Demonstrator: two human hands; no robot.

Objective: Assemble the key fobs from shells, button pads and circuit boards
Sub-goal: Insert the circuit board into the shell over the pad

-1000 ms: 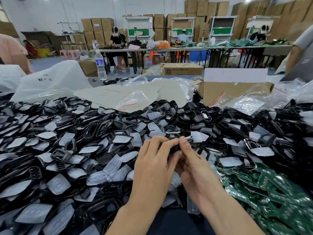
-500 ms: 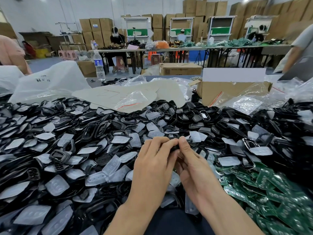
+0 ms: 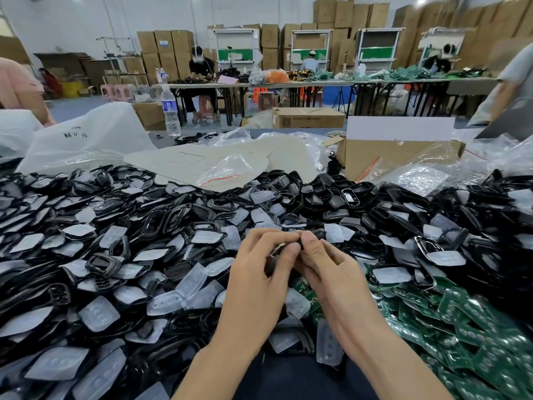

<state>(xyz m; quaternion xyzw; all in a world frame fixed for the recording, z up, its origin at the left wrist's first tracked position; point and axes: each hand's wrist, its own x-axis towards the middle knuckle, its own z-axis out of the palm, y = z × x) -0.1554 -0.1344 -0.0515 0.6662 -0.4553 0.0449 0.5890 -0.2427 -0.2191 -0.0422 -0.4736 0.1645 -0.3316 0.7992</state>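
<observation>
Fingers (image 3: pixel 290 251) of left hand (image 3: pixel 259 280) and right hand (image 3: pixel 336 274) pinch a black plastic shell (image 3: pixel 318 234).

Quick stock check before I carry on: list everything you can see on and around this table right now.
shells: many, black, heaped across the table
pads: many, translucent white, mixed through the shells
boards: many, green, piled near right
held part: one, black, between both hands' fingertips
box: one, brown, behind the heap, right
bags: several, clear or white, behind the heap
sheets: a few, beige, behind the heap, centre
bottle: one, clear, far edge, left of centre
cartons: many, brown, stacked at the back wall
left hand: one, pinches the held part
right hand: one, pinches the held part
</observation>
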